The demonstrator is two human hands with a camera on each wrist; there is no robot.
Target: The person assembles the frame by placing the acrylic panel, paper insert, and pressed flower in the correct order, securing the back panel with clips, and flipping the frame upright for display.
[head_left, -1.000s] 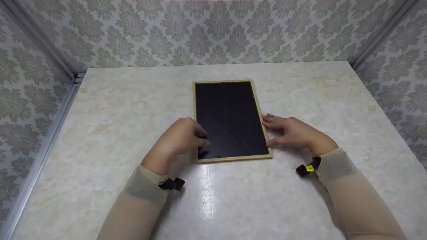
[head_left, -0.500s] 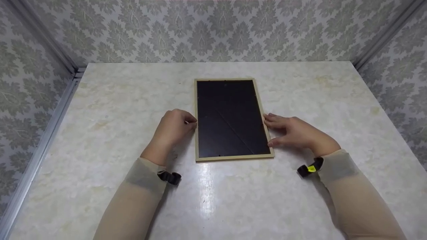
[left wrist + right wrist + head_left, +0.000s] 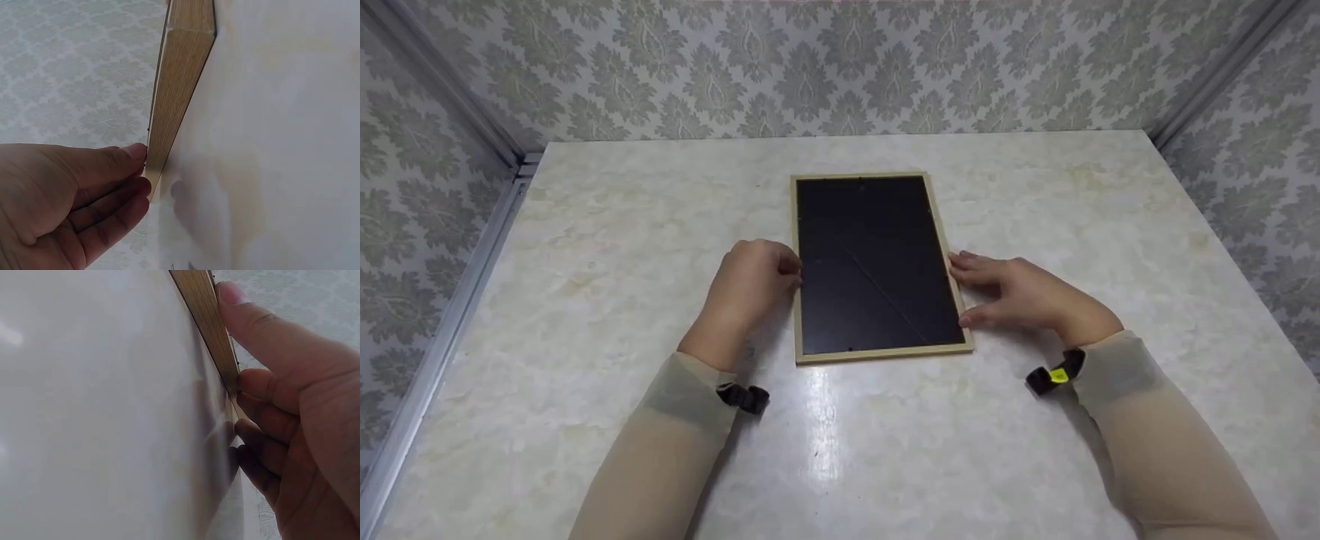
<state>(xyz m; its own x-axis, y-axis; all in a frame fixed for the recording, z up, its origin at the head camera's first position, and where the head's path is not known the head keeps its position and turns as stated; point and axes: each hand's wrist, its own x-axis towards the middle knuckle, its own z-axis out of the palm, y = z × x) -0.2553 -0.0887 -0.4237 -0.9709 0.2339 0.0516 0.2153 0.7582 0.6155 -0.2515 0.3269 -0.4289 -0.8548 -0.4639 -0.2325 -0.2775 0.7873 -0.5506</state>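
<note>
A picture frame lies on the table with its black back up and a pale wooden border around it. A thin diagonal line crosses the backing. My left hand is at the frame's left edge, thumb and fingertips touching it close together. In the left wrist view, the thumb meets the upper edge of the wooden side, near small dark tabs, with the other fingers bent below. My right hand rests against the right edge, thumb and fingers spread apart. In the right wrist view, its fingertips touch the wooden side.
The pale marbled table extends around the frame on every side. Patterned wallpaper covers the panels behind and at both sides, and a metal rail runs along the left. Each wrist wears a small black camera.
My left hand has moved from over the lower left of the backing to the frame's left edge, further from me. The right hand stays against the right edge. The frame lies as before.
</note>
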